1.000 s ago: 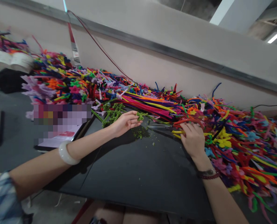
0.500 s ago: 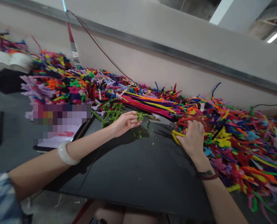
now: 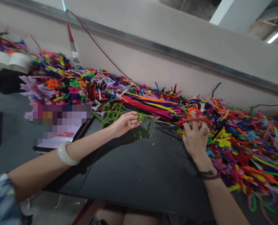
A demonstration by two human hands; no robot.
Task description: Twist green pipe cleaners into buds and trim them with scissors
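Note:
My left hand (image 3: pixel 126 124) is closed, its fingertips pinching a green pipe cleaner (image 3: pixel 140 117) with a twisted, looped end; a thin stem runs from it to the right. The fingers of my right hand (image 3: pixel 196 142) are wrapped round the red handles of a pair of scissors (image 3: pixel 195 119). Their blades point left toward the green stem, apart from my left hand. Below the pinched piece lie green fuzzy scraps (image 3: pixel 140 132) on the dark table (image 3: pixel 134 175). Several green twisted pieces (image 3: pixel 114 114) are heaped behind my left wrist.
Bundled long pipe cleaners (image 3: pixel 150 104) lie along the back. A multicoloured heap (image 3: pixel 246 150) covers the right side, another (image 3: pixel 66 78) the back left. A phone or tablet (image 3: pixel 59 139) stands beside my left forearm, near white rolls (image 3: pixel 20 62). The table's front edge is close to my lap.
My right hand has lifted the red scissors from beside the heap, and their blades now show, pointing left. A yellow pipe cleaner beside that hand is less visible. My left hand stays put.

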